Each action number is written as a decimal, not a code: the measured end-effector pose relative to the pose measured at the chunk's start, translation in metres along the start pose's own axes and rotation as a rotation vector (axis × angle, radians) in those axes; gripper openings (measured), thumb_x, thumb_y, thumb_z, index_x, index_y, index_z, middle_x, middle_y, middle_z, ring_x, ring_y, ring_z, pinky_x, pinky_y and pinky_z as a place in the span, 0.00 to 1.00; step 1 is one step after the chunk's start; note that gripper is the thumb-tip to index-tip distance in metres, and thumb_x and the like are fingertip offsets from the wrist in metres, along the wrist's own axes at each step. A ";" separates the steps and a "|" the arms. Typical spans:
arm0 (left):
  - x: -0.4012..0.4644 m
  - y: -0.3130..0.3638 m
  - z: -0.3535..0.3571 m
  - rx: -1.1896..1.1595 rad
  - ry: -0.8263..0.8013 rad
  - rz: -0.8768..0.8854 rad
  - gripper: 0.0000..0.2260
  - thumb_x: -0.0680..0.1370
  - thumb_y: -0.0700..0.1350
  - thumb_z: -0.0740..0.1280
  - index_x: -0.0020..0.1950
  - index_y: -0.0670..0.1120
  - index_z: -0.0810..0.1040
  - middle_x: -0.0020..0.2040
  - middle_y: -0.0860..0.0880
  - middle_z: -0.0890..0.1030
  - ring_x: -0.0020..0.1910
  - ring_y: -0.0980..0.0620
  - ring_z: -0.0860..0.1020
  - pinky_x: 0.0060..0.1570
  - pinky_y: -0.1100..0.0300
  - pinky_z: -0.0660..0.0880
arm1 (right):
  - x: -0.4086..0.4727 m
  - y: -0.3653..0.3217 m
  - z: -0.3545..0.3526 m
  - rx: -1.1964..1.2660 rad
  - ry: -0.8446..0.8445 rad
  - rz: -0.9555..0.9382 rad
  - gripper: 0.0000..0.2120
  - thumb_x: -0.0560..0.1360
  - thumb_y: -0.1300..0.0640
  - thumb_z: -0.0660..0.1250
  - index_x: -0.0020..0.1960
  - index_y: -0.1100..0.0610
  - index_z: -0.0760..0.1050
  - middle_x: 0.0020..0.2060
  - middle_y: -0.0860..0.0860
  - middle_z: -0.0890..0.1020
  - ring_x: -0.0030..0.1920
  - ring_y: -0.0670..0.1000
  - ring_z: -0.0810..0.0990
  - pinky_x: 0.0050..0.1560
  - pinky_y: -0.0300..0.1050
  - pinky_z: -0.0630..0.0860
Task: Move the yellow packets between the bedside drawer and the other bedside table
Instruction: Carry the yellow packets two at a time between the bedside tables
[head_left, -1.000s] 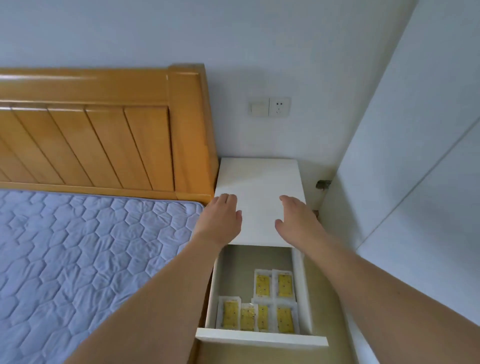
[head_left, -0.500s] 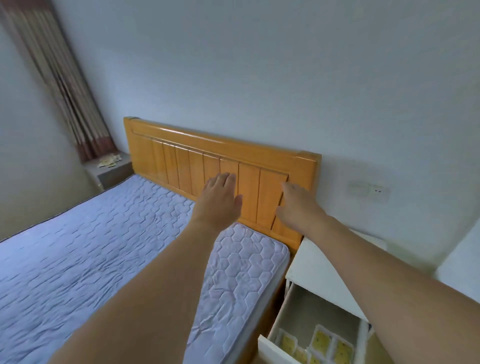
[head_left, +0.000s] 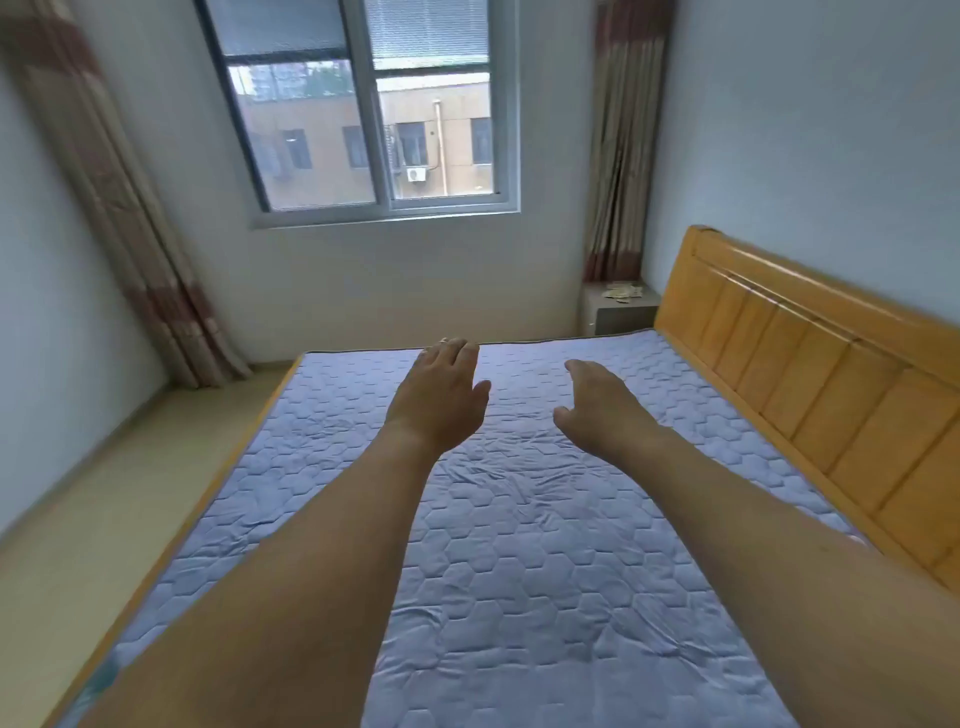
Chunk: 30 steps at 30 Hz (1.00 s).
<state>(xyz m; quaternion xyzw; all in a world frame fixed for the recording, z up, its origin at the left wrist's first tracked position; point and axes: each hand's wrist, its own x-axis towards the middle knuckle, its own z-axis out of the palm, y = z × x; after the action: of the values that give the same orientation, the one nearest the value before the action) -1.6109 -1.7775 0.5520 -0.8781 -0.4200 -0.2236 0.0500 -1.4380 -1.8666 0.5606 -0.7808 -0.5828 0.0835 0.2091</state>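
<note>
My left hand (head_left: 441, 395) and my right hand (head_left: 597, 405) are stretched out in front of me above the bed, fingers relaxed, holding nothing. Far across the bed, in the corner by the headboard, stands the other bedside table (head_left: 621, 314), grey with a light top. A small heap of yellowish packets (head_left: 622, 291) lies on its top. The white bedside drawer with its packets is out of view.
A bed with a blue quilted mattress cover (head_left: 519, 545) fills the middle, with a wooden headboard (head_left: 810, 364) on the right. Bare floor (head_left: 104, 493) runs along the bed's left side. A window (head_left: 363, 114) and curtains (head_left: 623, 145) are on the far wall.
The view has swung left from the open white drawer, past the headboard, across the bed toward the window. Both hands stay held out and hold nothing.
</note>
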 end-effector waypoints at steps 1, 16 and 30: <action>-0.017 -0.035 -0.014 0.022 0.010 -0.059 0.23 0.82 0.49 0.59 0.75 0.41 0.64 0.74 0.43 0.67 0.74 0.44 0.63 0.73 0.53 0.57 | 0.006 -0.035 0.015 0.010 -0.018 -0.056 0.29 0.77 0.56 0.63 0.75 0.62 0.60 0.72 0.58 0.67 0.72 0.58 0.65 0.71 0.50 0.63; -0.372 -0.491 -0.241 0.270 0.085 -0.743 0.23 0.82 0.48 0.59 0.75 0.41 0.65 0.74 0.44 0.67 0.74 0.46 0.64 0.71 0.55 0.60 | -0.061 -0.583 0.272 0.134 -0.301 -0.711 0.24 0.75 0.58 0.63 0.69 0.63 0.65 0.65 0.60 0.71 0.65 0.60 0.69 0.62 0.51 0.68; -0.455 -0.785 -0.297 0.262 0.121 -0.966 0.23 0.83 0.50 0.57 0.77 0.44 0.61 0.77 0.48 0.63 0.76 0.49 0.59 0.72 0.55 0.59 | -0.011 -0.873 0.448 0.146 -0.374 -0.872 0.28 0.77 0.58 0.61 0.75 0.60 0.60 0.72 0.55 0.67 0.71 0.56 0.66 0.66 0.49 0.66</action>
<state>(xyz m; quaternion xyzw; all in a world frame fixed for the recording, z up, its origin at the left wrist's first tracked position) -2.5601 -1.6806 0.5415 -0.5555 -0.7992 -0.2172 0.0748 -2.3734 -1.5710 0.5268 -0.4184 -0.8762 0.1677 0.1704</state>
